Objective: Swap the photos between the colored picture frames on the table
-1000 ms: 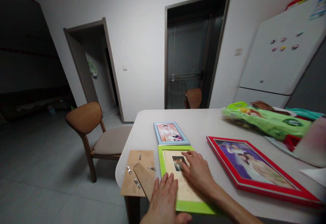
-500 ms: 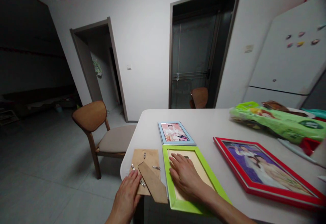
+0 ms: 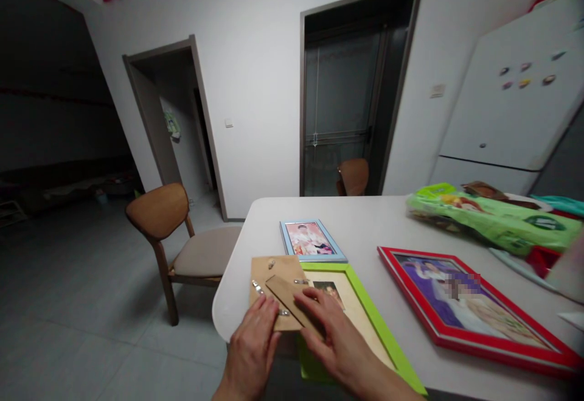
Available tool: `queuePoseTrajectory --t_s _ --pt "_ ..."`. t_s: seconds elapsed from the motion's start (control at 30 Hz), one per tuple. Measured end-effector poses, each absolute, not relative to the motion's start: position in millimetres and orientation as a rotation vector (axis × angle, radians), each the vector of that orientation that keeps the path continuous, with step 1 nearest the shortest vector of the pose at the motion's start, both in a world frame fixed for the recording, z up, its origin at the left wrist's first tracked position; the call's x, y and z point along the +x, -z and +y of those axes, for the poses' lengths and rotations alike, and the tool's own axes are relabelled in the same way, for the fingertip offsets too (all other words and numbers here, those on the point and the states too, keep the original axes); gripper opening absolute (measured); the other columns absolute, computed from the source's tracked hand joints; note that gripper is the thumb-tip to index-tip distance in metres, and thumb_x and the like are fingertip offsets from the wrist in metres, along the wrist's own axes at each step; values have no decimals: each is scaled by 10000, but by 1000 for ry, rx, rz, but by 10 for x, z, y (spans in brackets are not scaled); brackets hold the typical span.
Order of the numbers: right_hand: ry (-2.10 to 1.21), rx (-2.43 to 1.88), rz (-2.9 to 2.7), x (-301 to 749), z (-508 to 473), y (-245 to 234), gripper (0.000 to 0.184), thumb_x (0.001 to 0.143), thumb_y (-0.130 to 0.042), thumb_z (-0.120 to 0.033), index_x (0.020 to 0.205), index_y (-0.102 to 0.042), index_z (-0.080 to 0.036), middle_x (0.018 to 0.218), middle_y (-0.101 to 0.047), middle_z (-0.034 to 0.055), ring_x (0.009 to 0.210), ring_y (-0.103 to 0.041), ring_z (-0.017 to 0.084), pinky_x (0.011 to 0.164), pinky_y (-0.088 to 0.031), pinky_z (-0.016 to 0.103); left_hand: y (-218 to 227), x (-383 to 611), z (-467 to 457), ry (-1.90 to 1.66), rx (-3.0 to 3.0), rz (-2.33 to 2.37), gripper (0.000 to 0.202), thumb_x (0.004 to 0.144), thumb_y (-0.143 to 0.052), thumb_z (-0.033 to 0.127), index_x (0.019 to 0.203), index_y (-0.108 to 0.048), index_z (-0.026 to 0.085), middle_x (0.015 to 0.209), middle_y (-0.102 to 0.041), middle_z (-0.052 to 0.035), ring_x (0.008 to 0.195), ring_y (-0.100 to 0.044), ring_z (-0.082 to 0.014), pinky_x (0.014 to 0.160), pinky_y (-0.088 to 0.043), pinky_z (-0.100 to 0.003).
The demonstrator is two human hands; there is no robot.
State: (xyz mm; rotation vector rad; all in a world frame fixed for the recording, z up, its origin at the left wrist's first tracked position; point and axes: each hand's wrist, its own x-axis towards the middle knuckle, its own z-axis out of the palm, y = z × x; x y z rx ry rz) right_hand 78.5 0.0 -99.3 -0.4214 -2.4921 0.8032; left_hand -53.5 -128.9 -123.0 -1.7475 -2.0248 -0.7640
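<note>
A brown picture frame backing board (image 3: 258, 267) with metal clips and a brown stand leg (image 3: 285, 291) overlaps the left side of a green picture frame (image 3: 365, 303). My left hand (image 3: 253, 337) is closed on the board's lower left edge, fingers lying over its face. On the other side, my right hand (image 3: 335, 334) grips the board at its stand leg, its thumb low near the near end. Inside the green frame are a cream sheet and a small dark picture (image 3: 329, 293), partly covered by my fingers. A light blue photo frame (image 3: 337, 249) lies just beyond.
A large red photo frame (image 3: 433, 322) lies on the white table (image 3: 387, 224) to the right. Behind it are a green plastic package (image 3: 493, 212) and a plate edge (image 3: 511, 267). A wooden chair (image 3: 157, 212) stands left of the table; another chair (image 3: 353, 176) is behind it.
The backing board has moved right and up, over the green frame's left side. My right hand has left the cream sheet and taken hold of the board; my left hand moved along with it.
</note>
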Motion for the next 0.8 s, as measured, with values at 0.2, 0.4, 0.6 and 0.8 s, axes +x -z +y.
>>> queuePoseTrajectory --t_s 0.2,0.4,0.6,0.8 --pt "-754 -690 -2548 1518 381 1249 433 723 -408 -404 1097 -521 -217 1199 -440 114 1118 -381 243 929 -315 408 1242 43 -872 806 -2068 -2059 363 796 -394 193 1152 -427 129 1158 -509 -97 1111 -412 -204 917 -380 -350" --pt "-628 -728 -2615 1610 542 1413 425 714 -428 -409 1100 -519 -255 1192 -465 89 1100 -385 262 907 -298 447 1327 139 -711 858 -2082 -2297 406 759 -460 206 1161 -408 195 1161 -513 -46 1118 -405 -212 964 -257 -483" --pt "-475 -686 -2632 1530 608 1482 376 737 -411 -338 1079 -531 -236 1140 -501 85 1059 -400 234 872 -315 405 1329 100 -720 853 -2114 -2466 507 714 -527 292 1185 -383 170 1191 -483 -65 1134 -382 -214 999 -184 -461" --pt "-403 -812 -2612 1445 740 1410 370 755 -367 -313 1046 -557 -184 1066 -525 100 976 -446 213 835 -350 349 1443 50 -763 824 -2160 -2362 728 608 -625 362 1221 -306 130 1256 -392 -131 1180 -298 -261 989 -175 -497"
